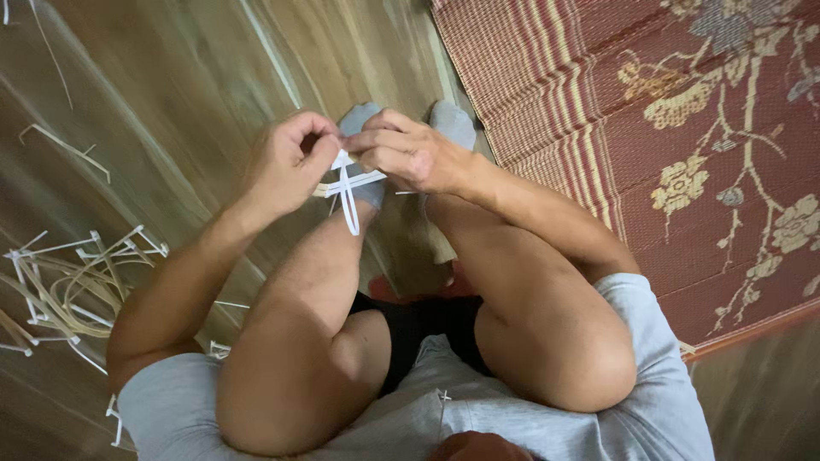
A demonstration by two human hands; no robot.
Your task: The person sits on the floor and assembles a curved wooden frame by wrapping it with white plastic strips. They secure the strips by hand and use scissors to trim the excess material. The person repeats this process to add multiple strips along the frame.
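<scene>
1. The left hand [289, 166] is pinching the white strips [348, 189] between thumb and curled fingers, gripping their left side.
2. The right hand [400, 154] is clenching around the same strips from the right, fingertips meeting the left hand's.
3. The strips are crossing each other between both hands, held above the shins, with one end hanging down; there may be a tan strip among them, though blur is hiding detail.
4. The grey socks [451, 121] are showing just behind the hands, resting on the floor [171, 77].
5. A loose pile of strips [73, 286] is lying on the floor, left of the knees.
6. A red woven mat [683, 128] with a flower pattern is lying to the right.
</scene>
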